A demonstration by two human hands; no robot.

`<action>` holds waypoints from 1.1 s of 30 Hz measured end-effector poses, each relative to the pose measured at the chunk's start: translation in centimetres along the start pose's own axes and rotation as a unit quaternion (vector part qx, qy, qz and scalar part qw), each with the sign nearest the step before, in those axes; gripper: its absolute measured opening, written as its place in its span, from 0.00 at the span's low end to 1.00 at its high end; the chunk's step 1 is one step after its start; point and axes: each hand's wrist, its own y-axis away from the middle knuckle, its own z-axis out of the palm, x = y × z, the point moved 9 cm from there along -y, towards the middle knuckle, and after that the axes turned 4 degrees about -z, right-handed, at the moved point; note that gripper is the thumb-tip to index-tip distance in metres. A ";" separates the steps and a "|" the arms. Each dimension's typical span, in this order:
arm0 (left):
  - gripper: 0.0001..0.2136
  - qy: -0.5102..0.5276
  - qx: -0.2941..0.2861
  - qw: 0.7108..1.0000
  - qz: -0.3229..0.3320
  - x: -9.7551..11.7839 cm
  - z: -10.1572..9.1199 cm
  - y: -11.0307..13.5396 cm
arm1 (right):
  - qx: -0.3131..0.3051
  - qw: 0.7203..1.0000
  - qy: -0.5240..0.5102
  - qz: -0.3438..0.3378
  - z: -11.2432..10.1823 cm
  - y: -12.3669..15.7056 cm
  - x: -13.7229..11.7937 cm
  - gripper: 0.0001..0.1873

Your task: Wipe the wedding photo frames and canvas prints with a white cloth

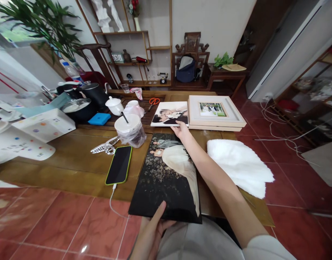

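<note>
A large dark glossy photo print (pixel 166 180) lies lengthwise on the wooden table (pixel 74 159), its near end over the table's edge. My left hand (pixel 152 231) grips that near edge, thumb on top. My right hand (pixel 180 130) reaches across to the far end, fingers pressed on the print's far edge. Just beyond it lies a smaller photo print (pixel 170 113), beside a white framed picture (pixel 214 111). A folded white cloth (pixel 239 164) lies right of my forearm.
A phone in a green case (pixel 119 165) lies left of the print, cable attached. A lidded cup in a plastic bag (pixel 129 130), metal clips (pixel 106 146), orange scissors (pixel 154 102), teaware and white boxes (pixel 44 124) crowd the left. Cables run over the red tile floor (pixel 285 133).
</note>
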 end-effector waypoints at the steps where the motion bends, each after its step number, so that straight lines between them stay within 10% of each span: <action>1: 0.35 -0.006 -0.002 1.000 -0.003 0.0 0.0 -0.1 | 0.006 1.000 0.010 0.003 -0.2 0.1 0.0 0.19; 9: 0.35 -0.035 0.002 0.999 0.012 -0.1 -0.3 -0.3 | -0.033 0.994 0.102 0.026 0.6 3.4 -1.7 0.18; 14: 0.36 -0.042 -0.004 0.999 0.020 -0.1 -0.6 -0.4 | -0.119 0.980 0.155 -0.035 -0.3 9.3 -7.8 0.11; 18: 0.32 -0.060 -0.001 0.998 0.030 0.5 -1.4 -0.5 | -0.181 0.947 0.216 -0.157 -5.1 15.9 -13.8 0.06; 21: 0.28 -0.076 0.016 0.996 0.034 0.8 -1.8 -0.3 | -0.208 0.741 0.506 -0.389 -8.7 22.5 -16.4 0.04; 24: 0.26 -0.070 0.040 0.996 0.047 0.8 -1.8 0.0 | -0.259 0.477 0.657 -0.523 -11.1 28.3 -13.5 0.06; 27: 0.24 -0.064 0.050 0.995 0.062 0.5 -1.5 0.1 | -0.249 0.307 0.731 -0.556 -12.8 30.3 -9.7 0.08; 29: 0.24 -0.065 0.054 0.994 0.076 0.3 -1.3 0.0 | -0.196 0.276 0.758 -0.557 -13.2 29.9 -8.8 0.12; 33: 0.24 -0.063 0.071 0.989 0.110 0.4 -1.5 -0.2 | -0.149 0.321 0.752 -0.557 -13.3 28.6 -8.7 0.06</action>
